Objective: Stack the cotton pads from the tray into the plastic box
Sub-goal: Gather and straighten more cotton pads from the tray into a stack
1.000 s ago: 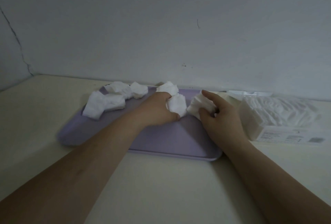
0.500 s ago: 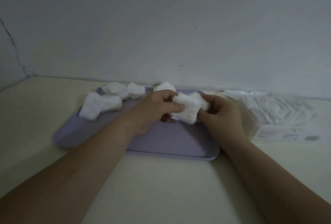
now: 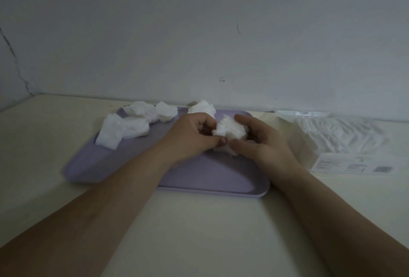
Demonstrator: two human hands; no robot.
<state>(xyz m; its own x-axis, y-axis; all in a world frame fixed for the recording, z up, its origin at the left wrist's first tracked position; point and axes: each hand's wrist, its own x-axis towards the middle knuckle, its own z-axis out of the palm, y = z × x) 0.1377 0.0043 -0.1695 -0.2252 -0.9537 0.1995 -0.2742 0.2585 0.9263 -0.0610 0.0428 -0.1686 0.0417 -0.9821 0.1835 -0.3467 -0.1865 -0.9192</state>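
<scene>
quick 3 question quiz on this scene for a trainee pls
1. True or false: the left hand and right hand both hold one bunch of cotton pads over the tray.
2. The plastic box lies: A) left of the tray, B) right of the tray, C) on the tray.
3. Fill in: the biggest group of loose pads lies at the tray's far ____ corner.

Key: 1 true; 2 B; 3 left.

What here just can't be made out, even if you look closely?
- Head view: the number of pads in the bundle of cotton pads; the left hand and right hand cover most of it.
- Head view: the print on the label of the plastic box; too small and blurred.
- Head view: the tray beneath both hands; they hide it.
</scene>
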